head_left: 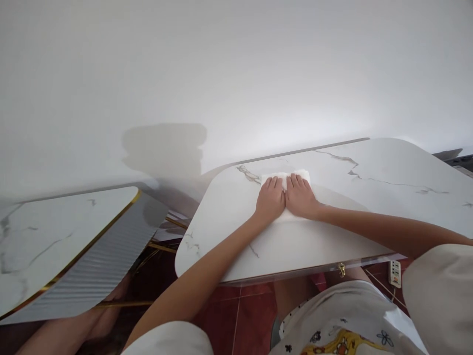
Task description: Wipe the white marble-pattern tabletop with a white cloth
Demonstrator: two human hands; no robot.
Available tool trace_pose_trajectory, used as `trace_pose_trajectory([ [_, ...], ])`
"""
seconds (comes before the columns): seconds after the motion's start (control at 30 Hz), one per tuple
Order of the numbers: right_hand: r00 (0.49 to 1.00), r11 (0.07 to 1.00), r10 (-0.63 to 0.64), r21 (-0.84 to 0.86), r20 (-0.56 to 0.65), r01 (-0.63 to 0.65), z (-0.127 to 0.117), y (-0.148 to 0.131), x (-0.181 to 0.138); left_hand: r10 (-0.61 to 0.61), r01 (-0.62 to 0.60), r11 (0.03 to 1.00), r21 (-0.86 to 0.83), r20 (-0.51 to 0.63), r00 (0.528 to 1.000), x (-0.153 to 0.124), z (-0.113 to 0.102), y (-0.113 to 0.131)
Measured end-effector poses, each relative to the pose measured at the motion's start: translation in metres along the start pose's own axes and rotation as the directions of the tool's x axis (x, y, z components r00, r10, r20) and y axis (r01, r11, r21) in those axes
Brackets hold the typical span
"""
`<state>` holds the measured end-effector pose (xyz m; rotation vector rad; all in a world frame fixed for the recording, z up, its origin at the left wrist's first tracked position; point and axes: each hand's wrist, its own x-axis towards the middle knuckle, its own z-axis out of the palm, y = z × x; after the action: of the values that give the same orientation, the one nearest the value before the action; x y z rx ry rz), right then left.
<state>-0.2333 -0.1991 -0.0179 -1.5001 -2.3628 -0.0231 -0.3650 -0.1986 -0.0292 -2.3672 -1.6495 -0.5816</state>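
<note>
A folded white cloth (284, 178) lies on the white marble table (369, 192), near its far edge by the wall. My left hand (270, 199) and my right hand (301, 197) lie side by side on top of it, palms down and fingers stretched flat toward the wall. Both hands press on the cloth and cover most of it; only its far edge and a strip near my wrists show. Neither hand grips anything.
A second marble-topped table (55, 236) with a gold rim stands to the left, with a gap over red floor tiles (236, 315) between them. A plain white wall (236, 74) rises just behind. A power strip (394, 273) lies on the floor under the table's right side.
</note>
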Motion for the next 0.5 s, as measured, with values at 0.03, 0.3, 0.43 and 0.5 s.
trace_pose_trajectory([
  [0.03, 1.000, 1.000, -0.024, -0.004, -0.004, 0.024, -0.003, -0.003, -0.013, 0.006, -0.006, 1.000, 0.006, 0.002, 1.000, -0.012, -0.004, 0.007],
  [0.3, 0.997, 0.996, -0.079, 0.036, -0.003, 0.079, -0.019, -0.030, -0.089, -0.088, 0.088, 0.996, 0.012, 0.027, 0.996, -0.092, -0.037, 0.048],
  [0.43, 0.997, 0.992, -0.080, 0.093, -0.006, 0.081, -0.022, -0.037, -0.097, -0.153, 0.153, 0.987, -0.050, -0.005, 0.988, -0.105, -0.043, 0.053],
  [0.5, 0.998, 0.991, -0.063, 0.118, -0.003, 0.063, -0.024, -0.036, -0.097, -0.201, 0.199, 0.978, -0.068, -0.023, 0.979, -0.106, -0.042, 0.056],
])
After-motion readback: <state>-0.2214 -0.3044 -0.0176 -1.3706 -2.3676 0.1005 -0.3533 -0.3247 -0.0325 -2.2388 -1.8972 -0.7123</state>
